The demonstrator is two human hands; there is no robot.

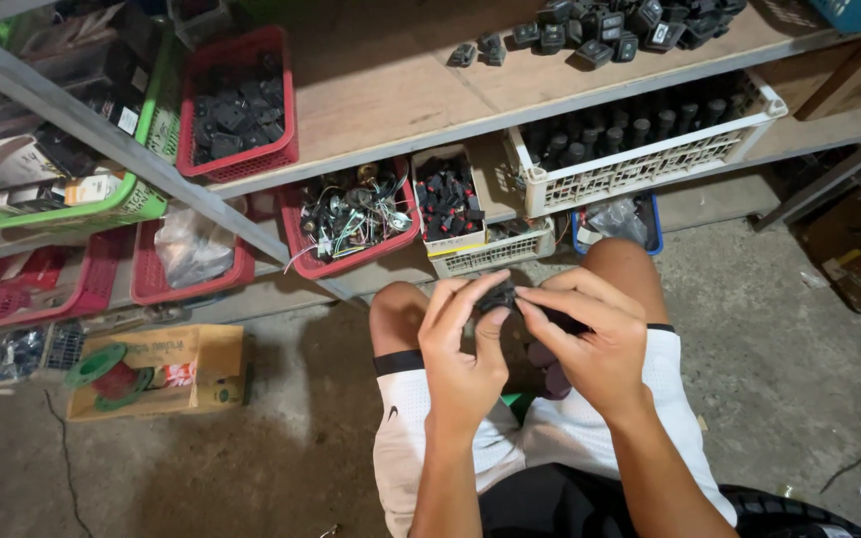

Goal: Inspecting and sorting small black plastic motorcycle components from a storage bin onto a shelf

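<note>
We hold a small black part [499,295] between both hands above our knees, over the concrete floor [769,329]. Left hand [462,344] and right hand [590,344] both pinch it at the fingertips; fingers hide most of it. Ahead, wooden shelves [391,90] behind a grey slanted rail [151,164]. Red basket [236,105]: black parts. Red tray [351,214]: wired pieces. Small box [447,199]: black-and-red switches. White crate [640,144]: dark cylinders. Cardboard box [156,369]: green spool.
</note>
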